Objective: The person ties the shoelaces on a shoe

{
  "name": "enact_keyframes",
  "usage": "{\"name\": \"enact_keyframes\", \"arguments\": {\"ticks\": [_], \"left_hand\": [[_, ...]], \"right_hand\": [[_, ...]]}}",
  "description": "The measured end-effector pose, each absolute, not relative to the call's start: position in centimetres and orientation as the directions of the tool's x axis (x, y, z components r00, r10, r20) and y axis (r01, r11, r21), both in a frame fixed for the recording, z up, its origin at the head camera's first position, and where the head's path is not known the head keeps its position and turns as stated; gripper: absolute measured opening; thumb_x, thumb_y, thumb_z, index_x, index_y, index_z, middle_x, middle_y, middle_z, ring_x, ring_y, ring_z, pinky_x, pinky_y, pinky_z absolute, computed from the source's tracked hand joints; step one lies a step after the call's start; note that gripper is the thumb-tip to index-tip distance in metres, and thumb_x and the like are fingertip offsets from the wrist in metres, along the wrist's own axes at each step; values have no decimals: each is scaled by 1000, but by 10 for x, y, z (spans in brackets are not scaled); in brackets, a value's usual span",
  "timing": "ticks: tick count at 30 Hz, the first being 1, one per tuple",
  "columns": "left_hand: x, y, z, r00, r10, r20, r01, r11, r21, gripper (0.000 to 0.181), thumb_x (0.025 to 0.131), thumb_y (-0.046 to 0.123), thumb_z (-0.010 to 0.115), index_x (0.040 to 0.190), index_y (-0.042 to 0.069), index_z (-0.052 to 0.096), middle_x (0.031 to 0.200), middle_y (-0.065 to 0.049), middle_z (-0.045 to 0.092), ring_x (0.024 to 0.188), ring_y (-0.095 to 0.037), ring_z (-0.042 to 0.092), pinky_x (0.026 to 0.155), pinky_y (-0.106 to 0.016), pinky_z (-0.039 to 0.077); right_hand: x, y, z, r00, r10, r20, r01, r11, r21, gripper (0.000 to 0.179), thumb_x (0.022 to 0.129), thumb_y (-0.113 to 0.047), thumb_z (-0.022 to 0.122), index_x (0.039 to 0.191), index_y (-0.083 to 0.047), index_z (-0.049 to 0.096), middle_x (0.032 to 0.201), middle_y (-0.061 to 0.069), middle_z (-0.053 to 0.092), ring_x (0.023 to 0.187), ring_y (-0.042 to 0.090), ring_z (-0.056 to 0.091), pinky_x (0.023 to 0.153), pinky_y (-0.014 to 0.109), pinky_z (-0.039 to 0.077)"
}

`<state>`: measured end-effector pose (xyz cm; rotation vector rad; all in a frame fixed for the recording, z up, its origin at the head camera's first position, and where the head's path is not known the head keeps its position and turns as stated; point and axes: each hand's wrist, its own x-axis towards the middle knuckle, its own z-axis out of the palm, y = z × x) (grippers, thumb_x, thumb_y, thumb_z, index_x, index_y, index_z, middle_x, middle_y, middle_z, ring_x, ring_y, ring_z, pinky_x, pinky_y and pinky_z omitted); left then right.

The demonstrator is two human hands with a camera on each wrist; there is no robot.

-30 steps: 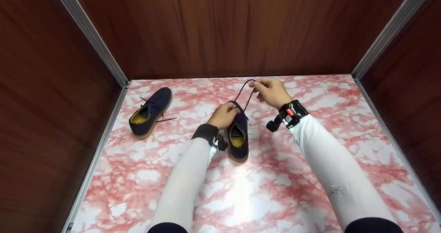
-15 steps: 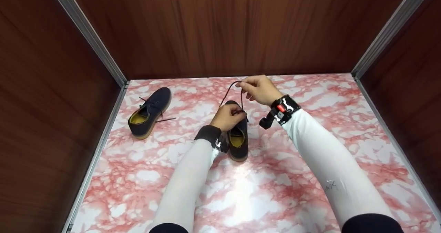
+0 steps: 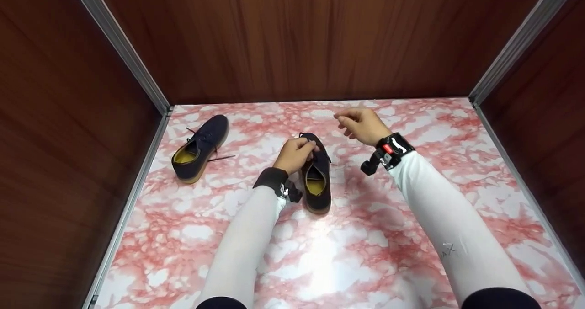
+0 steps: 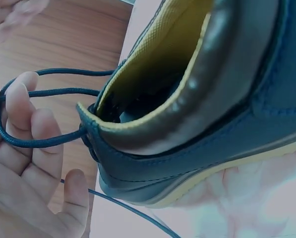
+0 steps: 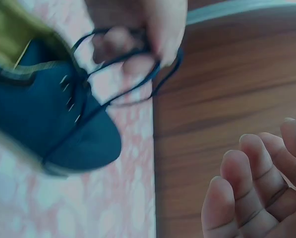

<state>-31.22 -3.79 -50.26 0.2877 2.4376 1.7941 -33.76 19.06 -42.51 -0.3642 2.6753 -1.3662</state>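
A dark navy lace-up shoe with a yellow lining stands on the marbled surface, its toe pointing away from me. Above its front, my left hand pinches the dark shoelace. In the left wrist view the lace forms a loop around the fingers of that hand. My right hand is raised to the right of the toe, fingers loosely bent, holding nothing. The right wrist view shows its fingertips apart from the lace.
A matching navy shoe lies at the left, its lace ends loose. Brown wood-grain panels enclose the back and both sides, with grey metal strips along the corners. The surface is pink-and-white marbled.
My right hand held the lace up in a loop, swung left over the left hand, then let go and moved back right. The left hand still pinches the lace.
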Motion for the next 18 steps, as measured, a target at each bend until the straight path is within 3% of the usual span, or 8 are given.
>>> {"name": "enact_keyframes", "arguments": {"ticks": [10,18], "left_hand": [[-312,-37,-502,-981,195,12,59,236,970,33,106,20,55,88,2,76,64,8,58,66,-7,55,67,-19,47],[-312,-35,-501,-984,180,12,57,247,967,32,105,22,56,87,5,77,63,8,57,66,-8,54,68,-21,46]], "right_hand": [[-331,209,-463,-961,-274,-34,-144,605,-783,29,108,-20,58,128,-5,72,109,26,72,75,13,66,66,22,57],[-322,201,-492,-940,-339,-27,-207,635,-744,26,103,-13,63,125,-5,74,102,22,75,79,26,70,64,20,52]]}}
